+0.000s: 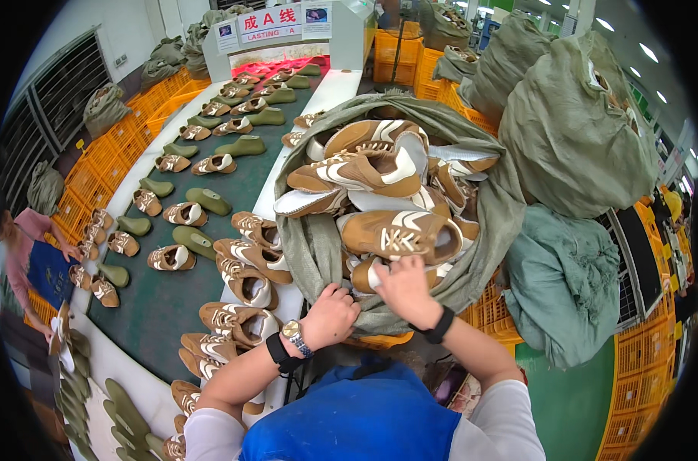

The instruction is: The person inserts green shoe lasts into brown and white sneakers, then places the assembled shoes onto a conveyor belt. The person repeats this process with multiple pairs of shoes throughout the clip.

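Observation:
An open grey-green woven sack (306, 265) stands before me, heaped with brown-and-white sneaker uppers (368, 170). My left hand (329, 316) is closed on the sack's near rim, its fingers curled over the cloth. Inside the near part of the opening, my right hand (407, 290) has its fingers bent around the edge of a low-lying sneaker upper (364, 274); its fingertips are partly hidden. Just beyond those fingers lies a laced sneaker upper (399, 233) on its side. Left of the sack, several more uppers (245, 280) line the white ledge.
A green conveyor belt (157, 296) carries uppers and green shoe lasts (193, 240). At the left, another person (38, 257) handles a shoe by the belt. Full sacks (575, 123) and orange crates (641, 392) stand to the right. A teal cloth bundle (562, 284) lies beside the sack.

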### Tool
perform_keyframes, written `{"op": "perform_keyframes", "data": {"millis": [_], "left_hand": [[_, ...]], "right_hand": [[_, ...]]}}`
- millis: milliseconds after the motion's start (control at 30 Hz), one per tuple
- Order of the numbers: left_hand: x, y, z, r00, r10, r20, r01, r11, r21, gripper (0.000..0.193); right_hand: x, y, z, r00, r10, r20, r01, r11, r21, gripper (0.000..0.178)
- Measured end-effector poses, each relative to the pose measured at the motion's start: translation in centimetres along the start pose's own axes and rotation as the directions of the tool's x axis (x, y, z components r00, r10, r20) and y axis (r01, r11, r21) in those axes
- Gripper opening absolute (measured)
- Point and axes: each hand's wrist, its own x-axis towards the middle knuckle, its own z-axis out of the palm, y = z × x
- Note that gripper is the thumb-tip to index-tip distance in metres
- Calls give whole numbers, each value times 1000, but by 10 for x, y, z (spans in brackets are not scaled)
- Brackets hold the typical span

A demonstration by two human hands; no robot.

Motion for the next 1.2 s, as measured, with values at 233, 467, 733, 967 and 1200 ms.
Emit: {"op": "perform_keyframes", "data": {"millis": [233, 467, 733, 967, 1200], "left_hand": [[2, -16, -15, 958, -262, -115, 162, 829, -535, 36], [8, -42, -39, 783, -501, 370, 445, 34, -895, 56], [30, -42, -42, 847, -210, 489, 512, 74, -856, 79], [17, -51, -36, 770, -384, 510, 625, 294, -723, 41], [-96, -75, -104, 770, -362, 525, 316, -498, -807, 44]], "right_hand": [[6, 9, 43, 935, 322, 149, -324, 606, 727, 24], [-13, 2, -22, 951, 308, 27, -191, 516, 835, 15], [-8, -37, -36, 953, 81, -291, 163, 673, 721, 17], [-44, 32, -44, 992, -3, -123, 69, 842, 535, 40], [-26, 24, 13, 931, 270, -245, -30, 726, 687, 31]]}}
